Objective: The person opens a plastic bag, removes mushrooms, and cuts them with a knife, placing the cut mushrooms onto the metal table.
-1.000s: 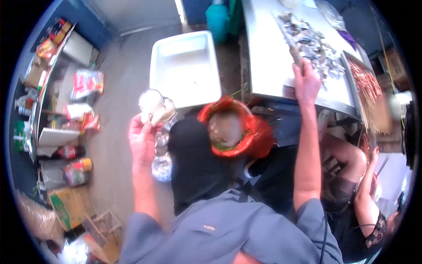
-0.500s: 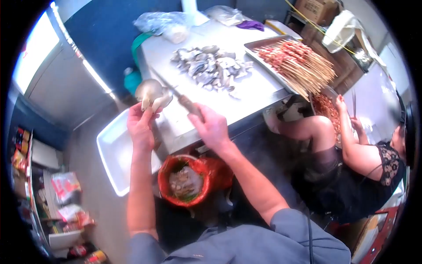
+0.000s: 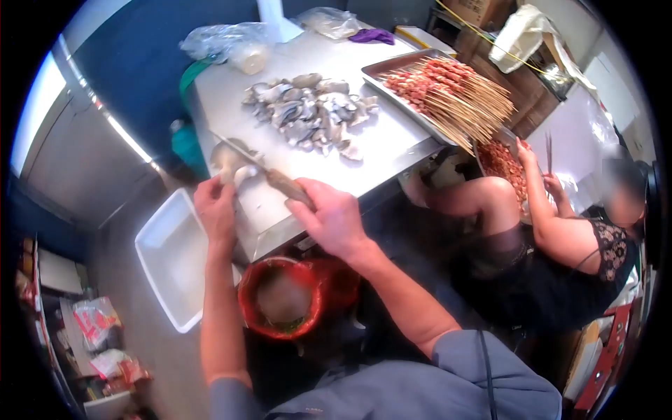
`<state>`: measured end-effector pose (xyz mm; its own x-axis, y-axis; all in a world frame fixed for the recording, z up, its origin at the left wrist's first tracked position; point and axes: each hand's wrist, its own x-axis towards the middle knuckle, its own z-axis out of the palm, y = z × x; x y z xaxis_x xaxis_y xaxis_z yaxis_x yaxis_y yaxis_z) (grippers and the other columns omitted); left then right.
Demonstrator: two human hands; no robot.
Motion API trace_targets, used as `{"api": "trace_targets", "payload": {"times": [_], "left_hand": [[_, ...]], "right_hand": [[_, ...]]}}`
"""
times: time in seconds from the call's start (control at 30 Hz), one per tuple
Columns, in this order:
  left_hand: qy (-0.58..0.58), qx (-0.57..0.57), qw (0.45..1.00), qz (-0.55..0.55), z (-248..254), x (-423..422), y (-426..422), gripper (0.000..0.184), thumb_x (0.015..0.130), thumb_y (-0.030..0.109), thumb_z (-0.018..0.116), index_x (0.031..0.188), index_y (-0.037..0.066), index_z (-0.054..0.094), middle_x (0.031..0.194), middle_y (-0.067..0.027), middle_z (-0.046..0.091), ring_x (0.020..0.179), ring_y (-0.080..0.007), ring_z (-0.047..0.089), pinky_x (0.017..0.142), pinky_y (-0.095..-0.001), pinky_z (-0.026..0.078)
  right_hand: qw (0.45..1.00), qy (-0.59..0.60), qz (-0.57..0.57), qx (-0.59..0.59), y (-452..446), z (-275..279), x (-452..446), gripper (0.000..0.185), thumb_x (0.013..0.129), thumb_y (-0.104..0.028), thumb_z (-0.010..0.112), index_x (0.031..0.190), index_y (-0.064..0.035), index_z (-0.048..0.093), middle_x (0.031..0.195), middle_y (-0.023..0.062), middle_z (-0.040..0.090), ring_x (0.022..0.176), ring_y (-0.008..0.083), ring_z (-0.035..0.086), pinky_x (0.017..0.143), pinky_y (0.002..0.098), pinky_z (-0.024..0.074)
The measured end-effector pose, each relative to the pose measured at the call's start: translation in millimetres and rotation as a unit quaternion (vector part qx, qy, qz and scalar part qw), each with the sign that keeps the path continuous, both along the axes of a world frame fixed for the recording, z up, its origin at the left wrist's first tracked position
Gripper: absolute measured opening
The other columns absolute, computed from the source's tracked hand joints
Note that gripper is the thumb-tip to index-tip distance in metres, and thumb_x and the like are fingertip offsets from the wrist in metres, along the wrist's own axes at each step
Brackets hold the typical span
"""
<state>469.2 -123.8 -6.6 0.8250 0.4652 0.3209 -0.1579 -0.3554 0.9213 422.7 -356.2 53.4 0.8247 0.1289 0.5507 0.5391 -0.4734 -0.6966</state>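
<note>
Head | left grip (image 3: 215,199) pinches mushroom (image 3: 225,160), mostly beyond fingertips | right grip (image 3: 332,215) clasps knife (image 3: 283,185)

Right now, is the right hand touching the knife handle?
Touching: the head view shows the right hand closed around the rear end of the knife handle.

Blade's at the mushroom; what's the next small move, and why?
Probably a short downward slice with the wooden-handled metal knife: its blade crosses over the pale mushroom, the right hand holds the handle, and the left hand's fingertips pinch the mushroom.
</note>
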Motion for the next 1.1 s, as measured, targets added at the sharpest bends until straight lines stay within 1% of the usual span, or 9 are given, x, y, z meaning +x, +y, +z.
{"api": "trace_targets", "payload": {"times": [0.1,0.3,0.43,0.5,0.8,0.9,0.97,1.03,1.1], "left_hand": [[-0.015,0.039,0.999,0.032,-9,5,-1,0.027,0.081,0.015,0.072,0.104,0.001,0.069,0.102,-0.0101,0.059,0.092,-0.0209,0.057,0.084,-0.0319,0.047],[-0.046,0.031,0.997,0.057,-9,6,-8,0.026,0.083,0.016,0.072,0.102,-0.001,0.067,0.098,-0.0075,0.058,0.084,-0.0160,0.057,0.078,-0.0290,0.048],[-0.081,0.040,0.993,0.077,-4,4,-10,0.025,0.082,0.016,0.073,0.100,-0.001,0.069,0.099,-0.0087,0.059,0.085,-0.0170,0.058,0.079,-0.0294,0.049],[-0.035,0.004,0.999,0.021,0,1,-9,0.024,0.080,0.012,0.074,0.101,0.001,0.068,0.108,-0.0124,0.060,0.091,-0.0223,0.063,0.083,-0.0334,0.051],[-0.036,0.049,0.998,0.003,0,-2,-8,0.026,0.081,0.014,0.073,0.102,0.000,0.069,0.100,-0.0098,0.062,0.085,-0.0174,0.062,0.080,-0.0301,0.050],[-0.035,0.046,0.998,0.005,1,-3,-7,0.025,0.079,0.014,0.073,0.100,0.001,0.069,0.099,-0.0111,0.062,0.086,-0.0193,0.063,0.080,-0.0312,0.051],[-0.051,0.081,0.995,0.004,0,0,-8,0.022,0.075,0.012,0.070,0.094,0.002,0.069,0.094,-0.0135,0.064,0.094,-0.0268,0.060,0.083,-0.0366,0.049],[-0.061,0.086,0.994,0.003,1,4,-8,0.020,0.073,0.012,0.069,0.091,0.004,0.069,0.089,-0.0116,0.065,0.095,-0.0278,0.059,0.083,-0.0381,0.049],[-0.068,0.135,0.989,-0.006,0,6,-6,0.017,0.072,0.012,0.069,0.088,0.004,0.068,0.086,-0.0090,0.066,0.093,-0.0279,0.059,0.080,-0.0389,0.049]], "right_hand": [[0.998,0.026,0.017,-0.055,-6,-2,-1,0.031,0.086,-0.020,0.070,0.112,-0.0020,0.065,0.084,0.0157,0.067,0.068,0.0273,0.065,0.065,0.0341,0.0523],[0.994,0.105,-0.009,-0.027,-20,-16,-27,0.027,0.086,-0.022,0.069,0.107,-0.0056,0.065,0.082,0.0149,0.065,0.071,0.0319,0.065,0.064,0.0375,0.0509],[0.994,0.068,-0.010,-0.087,-25,-25,-35,0.028,0.086,-0.021,0.070,0.109,-0.0056,0.065,0.081,0.0146,0.064,0.070,0.0308,0.064,0.063,0.0369,0.0503],[0.993,0.068,-0.011,-0.101,-26,-22,-40,0.028,0.086,-0.021,0.070,0.108,-0.0058,0.065,0.082,0.0145,0.065,0.070,0.0310,0.064,0.064,0.0370,0.0504],[0.984,0.068,-0.002,-0.165,-37,-3,-51,0.025,0.088,-0.021,0.066,0.108,-0.0065,0.064,0.083,0.0145,0.065,0.073,0.0333,0.064,0.064,0.0404,0.0492],[0.977,0.084,-0.001,-0.194,-33,8,-51,0.024,0.088,-0.023,0.065,0.106,-0.0068,0.063,0.080,0.0154,0.065,0.073,0.0352,0.064,0.063,0.0430,0.0486],[0.974,0.097,-0.001,-0.207,-30,19,-50,0.024,0.088,-0.023,0.064,0.106,-0.0070,0.063,0.078,0.0161,0.065,0.073,0.0363,0.064,0.063,0.0446,0.0484],[0.957,0.128,-0.010,-0.260,-31,33,-46,0.038,0.085,-0.024,0.069,0.119,-0.0059,0.064,0.080,0.0204,0.066,0.077,0.0367,0.066,0.068,0.0410,0.0509],[0.952,0.136,-0.013,-0.274,-30,44,-42,0.038,0.084,-0.024,0.069,0.118,-0.0060,0.066,0.078,0.0205,0.066,0.075,0.0369,0.066,0.068,0.0413,0.0511]]}}
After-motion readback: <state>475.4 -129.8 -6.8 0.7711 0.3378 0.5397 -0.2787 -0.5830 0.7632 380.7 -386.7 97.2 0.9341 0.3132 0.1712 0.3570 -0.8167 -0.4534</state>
